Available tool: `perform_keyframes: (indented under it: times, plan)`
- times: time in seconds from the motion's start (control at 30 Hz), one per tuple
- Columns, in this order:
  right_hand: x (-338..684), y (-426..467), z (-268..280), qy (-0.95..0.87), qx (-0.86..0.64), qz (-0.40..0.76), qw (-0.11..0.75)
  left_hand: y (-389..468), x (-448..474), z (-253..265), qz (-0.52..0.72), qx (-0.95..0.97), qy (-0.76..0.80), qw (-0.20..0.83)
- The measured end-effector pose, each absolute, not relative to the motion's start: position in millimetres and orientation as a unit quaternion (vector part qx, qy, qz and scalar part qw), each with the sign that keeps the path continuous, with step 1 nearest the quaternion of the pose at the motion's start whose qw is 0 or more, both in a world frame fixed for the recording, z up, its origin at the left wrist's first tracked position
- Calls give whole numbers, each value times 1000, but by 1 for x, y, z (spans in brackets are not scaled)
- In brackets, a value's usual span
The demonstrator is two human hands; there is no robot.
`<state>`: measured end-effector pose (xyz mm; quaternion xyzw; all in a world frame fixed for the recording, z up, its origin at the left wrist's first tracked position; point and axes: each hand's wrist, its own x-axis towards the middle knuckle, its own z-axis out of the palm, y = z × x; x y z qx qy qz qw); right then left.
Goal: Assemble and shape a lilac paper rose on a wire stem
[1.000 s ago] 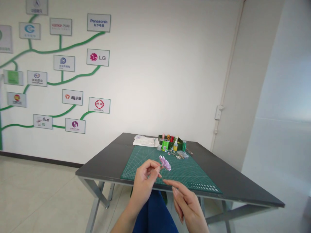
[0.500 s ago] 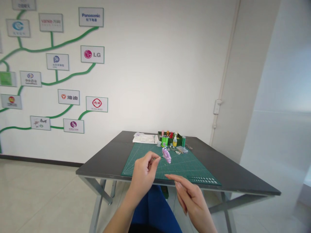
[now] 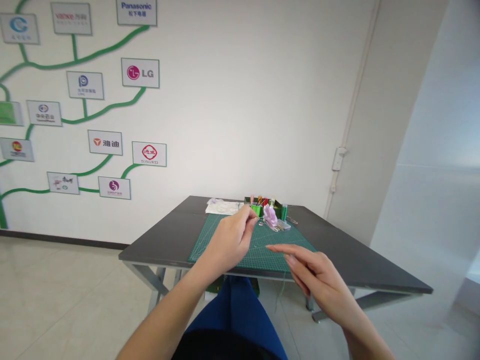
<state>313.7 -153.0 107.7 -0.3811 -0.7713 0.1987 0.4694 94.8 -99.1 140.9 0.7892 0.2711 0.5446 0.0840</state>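
Note:
My left hand (image 3: 234,237) is closed in a pinch on the thin stem of a pale purple artificial flower (image 3: 270,216). The bloom points to the right, above the table. Lower and to the right, my right hand (image 3: 315,272) has its index finger stretched toward the left and its thumb pressed beneath. A fine green thread (image 3: 280,292) hangs just below its fingertips, and the hand seems to pinch it. The thread's run between the two hands is too fine to make out.
A green cutting mat (image 3: 213,231) lies on the dark table (image 3: 157,235). Toward the back are white sheets (image 3: 221,207), a green box (image 3: 278,206) of thread spools, a bright green cup (image 3: 256,210), a green spool (image 3: 284,212) and a clear case (image 3: 284,225).
Both hands have risen; the left, with the flower, has moved away and right, and the right hand has shifted right. The bloom has turned. Hanging thread now shows below the right hand.

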Motion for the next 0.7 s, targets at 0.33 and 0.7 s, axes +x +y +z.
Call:
perform_keyframes:
  times: [0.33,0.7]
  plan:
    - [321,-180,162,-869,-330,48,365,-106,95,166,511,820,255,-23]
    - [326,-193,231,-930,-309,-153,128,-97,84,202,422,853,260,-164]
